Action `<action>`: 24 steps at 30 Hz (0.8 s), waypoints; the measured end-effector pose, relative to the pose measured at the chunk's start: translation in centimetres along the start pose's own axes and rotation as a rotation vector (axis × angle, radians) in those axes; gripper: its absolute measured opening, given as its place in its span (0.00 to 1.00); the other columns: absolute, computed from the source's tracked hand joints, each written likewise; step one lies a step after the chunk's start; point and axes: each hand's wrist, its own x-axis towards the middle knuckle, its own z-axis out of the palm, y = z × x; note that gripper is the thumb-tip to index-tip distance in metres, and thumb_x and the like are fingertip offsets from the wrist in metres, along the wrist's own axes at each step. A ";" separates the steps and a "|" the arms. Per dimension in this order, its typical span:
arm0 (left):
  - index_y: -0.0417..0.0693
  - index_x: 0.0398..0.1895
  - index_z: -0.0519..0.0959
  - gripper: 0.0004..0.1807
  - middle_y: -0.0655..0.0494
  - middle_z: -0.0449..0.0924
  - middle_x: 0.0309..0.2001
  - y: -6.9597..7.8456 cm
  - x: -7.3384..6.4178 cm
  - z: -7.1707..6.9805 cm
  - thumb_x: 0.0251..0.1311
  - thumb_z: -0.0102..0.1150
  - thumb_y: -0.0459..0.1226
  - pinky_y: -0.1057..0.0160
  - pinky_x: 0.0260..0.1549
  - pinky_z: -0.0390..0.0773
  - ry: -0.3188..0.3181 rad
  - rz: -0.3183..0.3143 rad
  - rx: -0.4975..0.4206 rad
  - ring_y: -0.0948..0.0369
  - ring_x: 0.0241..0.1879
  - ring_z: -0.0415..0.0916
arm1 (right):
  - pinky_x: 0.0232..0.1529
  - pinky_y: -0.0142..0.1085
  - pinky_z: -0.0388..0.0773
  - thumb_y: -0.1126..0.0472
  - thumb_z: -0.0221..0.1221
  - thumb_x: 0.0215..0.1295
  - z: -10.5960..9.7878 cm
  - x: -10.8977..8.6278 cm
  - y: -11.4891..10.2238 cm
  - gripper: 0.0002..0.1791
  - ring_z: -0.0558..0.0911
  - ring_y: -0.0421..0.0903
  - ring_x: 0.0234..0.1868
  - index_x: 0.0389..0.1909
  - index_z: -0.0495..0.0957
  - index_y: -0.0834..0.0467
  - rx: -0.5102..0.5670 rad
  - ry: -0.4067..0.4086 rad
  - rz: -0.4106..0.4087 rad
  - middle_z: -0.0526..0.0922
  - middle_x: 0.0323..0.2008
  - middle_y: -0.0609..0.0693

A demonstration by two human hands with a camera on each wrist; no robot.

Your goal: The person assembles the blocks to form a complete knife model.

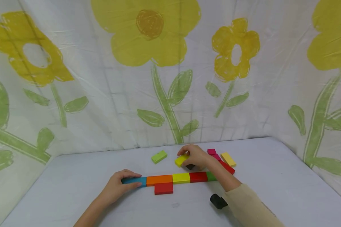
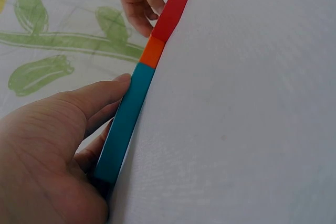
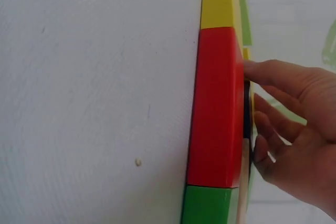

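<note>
My left hand (image 1: pixel 120 185) holds the left end of a blue block (image 1: pixel 143 182), thumb on its near side and fingers on the far side. This block is the left end of a row with an orange block (image 1: pixel 159 180), a yellow block (image 1: pixel 181 178), a red block (image 1: pixel 198 177) and a green block (image 1: pixel 211 176). Against the orange one's near side lies another red block (image 1: pixel 164 188). Behind the row, my right hand (image 1: pixel 198 156) pinches a loose yellow block (image 1: pixel 181 160) between thumb and fingers. Partly hidden under that hand is a black block (image 1: pixel 190 166).
A light green block (image 1: pixel 159 156) lies at the back. To the right of my right hand are magenta blocks (image 1: pixel 211 151), a pale yellow block (image 1: pixel 228 159) and a red block (image 1: pixel 228 167). A black device (image 1: pixel 218 201) sits at my right wrist. A flowered curtain (image 1: pixel 125 94) hangs behind the table.
</note>
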 end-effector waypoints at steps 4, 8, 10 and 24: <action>0.46 0.50 0.91 0.15 0.55 0.86 0.48 0.0 0.1 0.0 0.61 0.76 0.40 0.62 0.50 0.79 -0.001 0.003 -0.005 0.57 0.51 0.76 | 0.46 0.35 0.78 0.69 0.73 0.61 0.3 0.3 0.1 0.15 0.75 0.47 0.45 0.49 0.87 0.60 0.019 0.018 0.015 0.85 0.48 0.50; 0.45 0.50 0.90 0.15 0.54 0.86 0.48 -0.1 0.0 0.0 0.62 0.76 0.40 0.62 0.50 0.79 -0.010 0.023 -0.008 0.57 0.51 0.76 | 0.45 0.36 0.77 0.68 0.73 0.62 0.5 0.5 0.1 0.14 0.75 0.47 0.43 0.49 0.88 0.60 0.021 0.031 0.016 0.85 0.48 0.50; 0.46 0.50 0.90 0.15 0.54 0.86 0.48 -0.1 0.0 0.0 0.62 0.75 0.40 0.63 0.50 0.79 -0.011 0.017 -0.009 0.57 0.51 0.75 | 0.47 0.37 0.78 0.67 0.73 0.62 0.6 0.6 0.1 0.14 0.76 0.47 0.43 0.49 0.88 0.60 0.015 0.033 0.008 0.86 0.47 0.50; 0.44 0.51 0.90 0.16 0.55 0.86 0.49 -0.2 0.0 0.1 0.62 0.75 0.38 0.63 0.47 0.78 -0.002 0.020 0.006 0.58 0.51 0.75 | 0.48 0.37 0.76 0.64 0.74 0.62 0.5 1.0 0.0 0.14 0.76 0.47 0.43 0.48 0.88 0.60 -0.017 0.045 -0.042 0.84 0.45 0.50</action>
